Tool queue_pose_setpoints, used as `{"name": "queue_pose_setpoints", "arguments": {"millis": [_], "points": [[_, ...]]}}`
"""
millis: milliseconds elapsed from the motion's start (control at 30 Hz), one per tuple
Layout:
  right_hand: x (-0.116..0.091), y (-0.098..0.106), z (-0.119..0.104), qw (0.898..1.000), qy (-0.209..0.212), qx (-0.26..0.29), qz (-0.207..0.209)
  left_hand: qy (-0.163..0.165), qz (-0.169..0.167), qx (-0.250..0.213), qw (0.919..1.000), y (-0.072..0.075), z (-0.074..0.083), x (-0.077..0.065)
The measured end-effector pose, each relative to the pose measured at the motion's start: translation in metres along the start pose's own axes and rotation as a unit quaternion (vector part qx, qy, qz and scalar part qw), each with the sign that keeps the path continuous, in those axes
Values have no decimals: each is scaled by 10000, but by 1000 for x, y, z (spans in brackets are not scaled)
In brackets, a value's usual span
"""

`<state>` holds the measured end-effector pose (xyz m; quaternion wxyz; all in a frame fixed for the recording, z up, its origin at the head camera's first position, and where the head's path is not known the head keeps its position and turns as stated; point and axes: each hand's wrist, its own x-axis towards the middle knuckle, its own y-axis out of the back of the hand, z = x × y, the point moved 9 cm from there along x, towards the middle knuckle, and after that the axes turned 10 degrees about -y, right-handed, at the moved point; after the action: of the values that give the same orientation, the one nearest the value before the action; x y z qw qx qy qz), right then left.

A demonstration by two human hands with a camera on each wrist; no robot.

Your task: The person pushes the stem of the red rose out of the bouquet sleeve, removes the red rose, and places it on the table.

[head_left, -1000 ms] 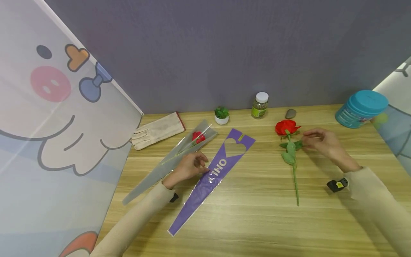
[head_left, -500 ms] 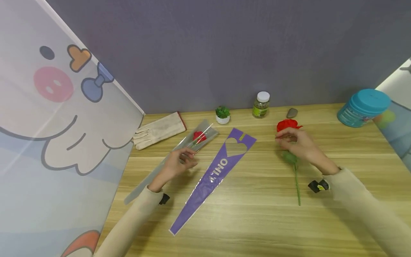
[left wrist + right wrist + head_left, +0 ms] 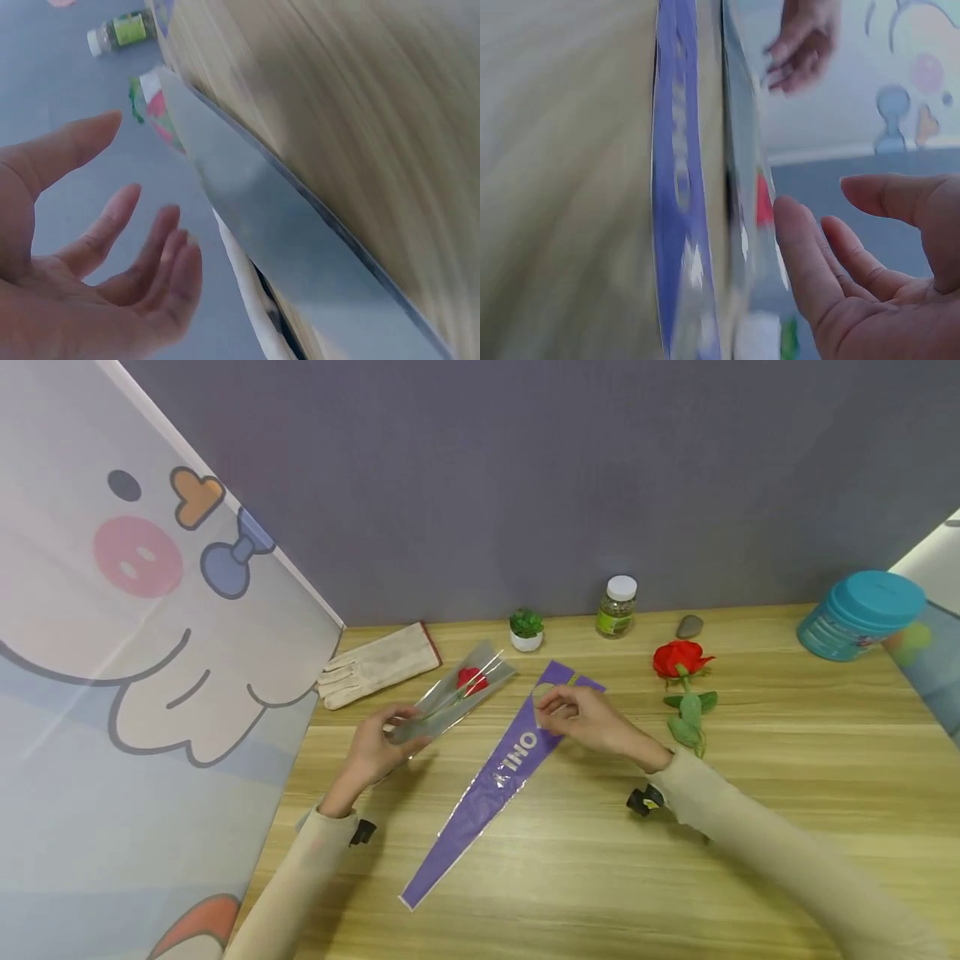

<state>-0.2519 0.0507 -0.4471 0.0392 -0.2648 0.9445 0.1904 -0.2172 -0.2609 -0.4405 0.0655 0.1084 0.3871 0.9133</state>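
Observation:
My left hand [image 3: 378, 745] hovers over a long clear plastic flower sleeve [image 3: 262, 217], thumb and fingers apart with nothing between them. Inside that sleeve lies a red rose [image 3: 472, 681]. Over the heart window of a purple flower sleeve [image 3: 480, 810] is my right hand [image 3: 588, 718], its fingers relaxed and holding nothing. In the right wrist view the purple sleeve [image 3: 676, 150] runs flat along the table beside the hand. Another red rose [image 3: 679, 658] with green leaves lies unwrapped farther right, its lower stem hidden by the right sleeve and forearm.
A cotton work glove [image 3: 378, 664] lies at the back left. Along the wall stand a small potted plant [image 3: 527, 631], a white-capped jar [image 3: 617, 607] and a blue tub [image 3: 858, 617]. A grey stone [image 3: 689, 627] sits behind the loose rose.
My right hand has swept left from the loose rose to above the purple sleeve. My left hand has moved left off the purple sleeve to over the clear one.

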Motion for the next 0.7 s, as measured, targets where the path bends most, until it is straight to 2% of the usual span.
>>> {"name": "queue_pose_setpoints", "arguments": {"millis": [167,267,333,433,533,700], "points": [[21,-52,-5,9934,-162,794,-817,115,-177,219,9995,4,-11,-5],[34,-81,-2,9788,-606,1564,-1177,244,-451,265,9983,4,-19,-9],[41,-98,2,9641,-1021,2066,-1321,355,-630,266,9970,3,-25,-10],[50,-117,9,9436,-1599,2576,-1328,544,-824,201,9949,1,-34,-12],[57,-128,15,9242,-2027,2996,-1222,642,-865,-59,9942,1,-41,-10],[68,-139,18,8934,-2258,3763,-964,744,-847,-391,9929,3,-48,-7]]}}
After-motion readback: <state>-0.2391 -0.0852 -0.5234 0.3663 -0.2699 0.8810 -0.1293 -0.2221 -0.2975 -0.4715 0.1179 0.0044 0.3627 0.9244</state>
